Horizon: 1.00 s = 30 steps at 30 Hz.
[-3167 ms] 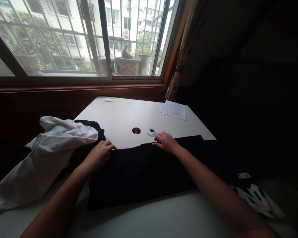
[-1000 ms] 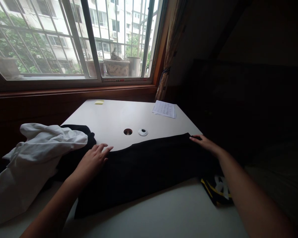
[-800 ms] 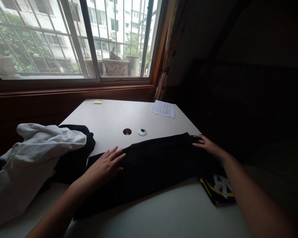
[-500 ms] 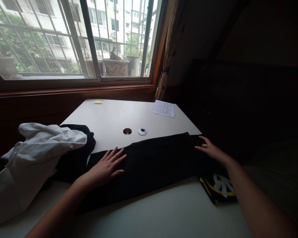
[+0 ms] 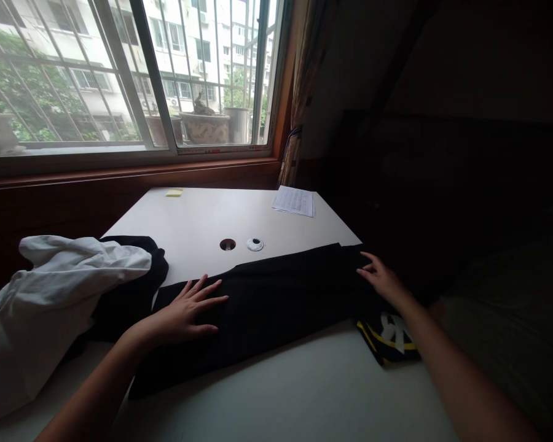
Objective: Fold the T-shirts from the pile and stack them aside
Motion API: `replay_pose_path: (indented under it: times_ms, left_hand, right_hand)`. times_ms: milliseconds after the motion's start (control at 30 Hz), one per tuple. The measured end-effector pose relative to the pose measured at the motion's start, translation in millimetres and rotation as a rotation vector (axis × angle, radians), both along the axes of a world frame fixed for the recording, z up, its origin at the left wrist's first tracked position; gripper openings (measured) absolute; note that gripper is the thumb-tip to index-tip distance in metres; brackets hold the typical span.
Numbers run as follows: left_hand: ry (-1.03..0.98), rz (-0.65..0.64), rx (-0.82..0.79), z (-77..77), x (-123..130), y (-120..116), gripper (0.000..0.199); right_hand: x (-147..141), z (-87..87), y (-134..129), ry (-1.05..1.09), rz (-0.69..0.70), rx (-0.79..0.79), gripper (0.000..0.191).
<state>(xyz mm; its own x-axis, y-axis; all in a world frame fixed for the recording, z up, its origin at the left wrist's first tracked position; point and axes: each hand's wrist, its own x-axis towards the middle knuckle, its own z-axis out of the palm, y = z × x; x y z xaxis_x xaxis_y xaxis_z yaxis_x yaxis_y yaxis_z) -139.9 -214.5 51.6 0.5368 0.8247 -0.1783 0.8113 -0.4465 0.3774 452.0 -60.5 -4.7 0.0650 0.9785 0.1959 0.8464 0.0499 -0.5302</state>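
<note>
- Underneath it all, broad and pale: a white table.
- Across it, laid flat and slanting up toward the far right: a long black cloth.
- Just left of that: a white cloth, heaped over some dark fabric.
- By the black cloth's near right edge: a yellow-edged cloth (partly hidden behind the right forearm).
- Palm down on the black cloth's left part: the left hand, fingers fanned wide, thumb set well off.
- At the black cloth's right end: the right hand, thumb and index clearly parted (contact there too dim to tell).
</note>
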Motion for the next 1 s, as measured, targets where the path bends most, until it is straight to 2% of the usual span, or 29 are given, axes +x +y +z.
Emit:
replay_pose_path:
  times_ms: [167, 267, 367, 500, 600, 700, 733, 800, 867, 933, 1000]
  left_hand:
    - [-0.007, -0.017, -0.056, 12.2, -1, 0, 0.059]
    - [-0.001, 0.013, -0.008, 11.4, 1, 2, 0.055]
    - [0.033, 0.062, 0.099, 8.1, 14, 8, 0.057]
    - [0.046, 0.021, 0.297, 7.4, 63, 22, 0.062]
    - [0.050, -0.037, 0.314, 3.9, 116, 37, 0.070]
    - [0.039, -0.062, 0.291, -10.6, 168, 52, 0.074]
    - [0.035, -0.055, 0.297, -17.8, 182, 55, 0.075]
    - [0.024, -0.044, 0.333, -33.3, 204, 59, 0.076]
    - [0.001, -0.041, 0.378, -47.2, 217, 58, 0.076]
    - [-0.017, -0.050, 0.408, -56.1, 219, 53, 0.077]
    - [-0.020, -0.063, 0.422, -59.1, 213, 48, 0.078]
  right_hand:
    - [-6, 3.7, 3, -0.047, 0.010, 0.033, 0.059]
    - [-9, 6.6, 1, -0.125, 0.036, 0.039, 0.057]
    - [-10, 8.4, -2, -0.167, 0.021, 0.032, 0.055]
    - [-11, 10.2, -7, -0.198, 0.014, 0.043, 0.054]
    - [-21, 15.9, -15, -0.312, -0.051, 0.117, 0.053]
    - [-47, 25.1, -25, -0.427, -0.075, 0.240, 0.052]
    - [-59, 27.4, -28, -0.434, -0.029, 0.266, 0.052]
    - [-89, 28.4, -33, -0.435, 0.165, 0.271, 0.051]
    - [-118, 23.4, -38, -0.455, 0.338, 0.254, 0.052]
    - [-141, 14.2, -41, -0.478, 0.489, 0.190, 0.055]
    - [-154, 5.0, -42, -0.483, 0.574, 0.116, 0.061]
